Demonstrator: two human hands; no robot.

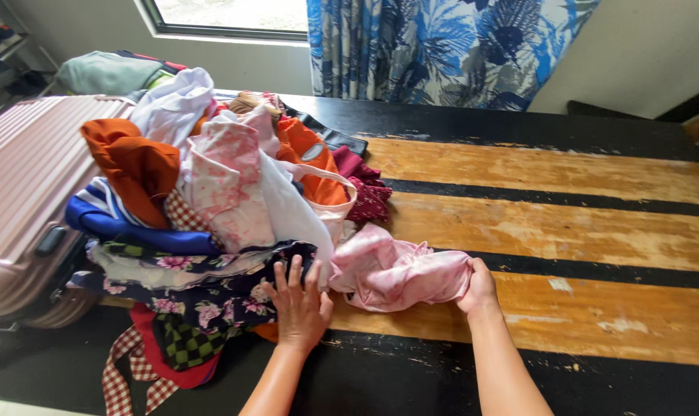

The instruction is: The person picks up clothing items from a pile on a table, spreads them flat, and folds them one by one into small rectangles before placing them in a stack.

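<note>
A crumpled pale pink garment (392, 270) lies on the table just right of a big heap of mixed clothes (211, 192). My right hand (479, 289) grips the pink garment at its right end. My left hand (299, 304) rests flat, fingers spread, on a dark floral cloth (218, 304) at the front of the heap, close to the pink garment's left edge.
The wooden table (565, 231) has orange and black stripes. A pink hard-shell suitcase (26, 200) lies at the left against the heap. A blue leaf-print curtain (442, 46) and a window are behind. Red checked cloth (130, 377) hangs over the front edge.
</note>
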